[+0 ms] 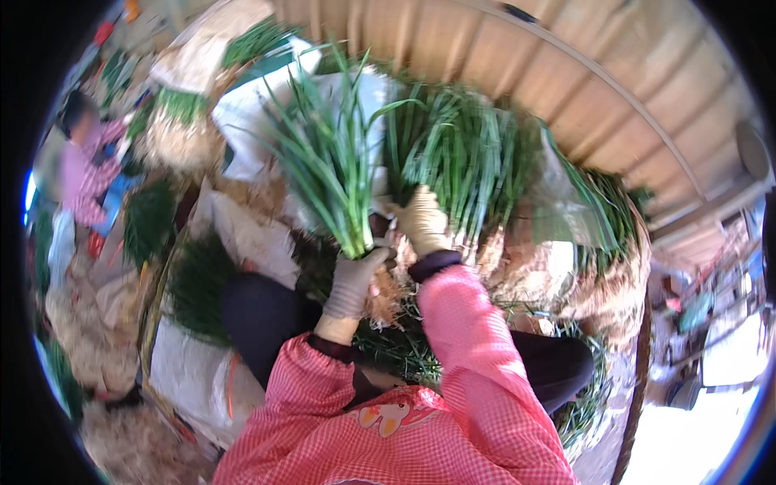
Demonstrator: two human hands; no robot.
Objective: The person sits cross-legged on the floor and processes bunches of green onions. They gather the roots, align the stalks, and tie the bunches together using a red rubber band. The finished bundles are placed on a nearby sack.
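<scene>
My left hand (356,280), in a pale glove, is closed round the lower stems of a bunch of long green scallion-like plants (339,176). The leaves fan upward and the roots (383,298) hang below the hand. My right hand (423,221), in a cream glove, reaches to the large pile of the same plants (467,157), near their stem bases; its fingers are partly hidden, and whether it grips any stems cannot be told. Loose green leaves (406,351) lie between my knees.
More rooted bundles (606,267) stand at the right, partly under clear plastic. White sacks (254,133) lie at the upper left, beside another rooted bundle (179,133). A corrugated wall (545,79) rises behind the pile. A person (88,157) sits at the far left.
</scene>
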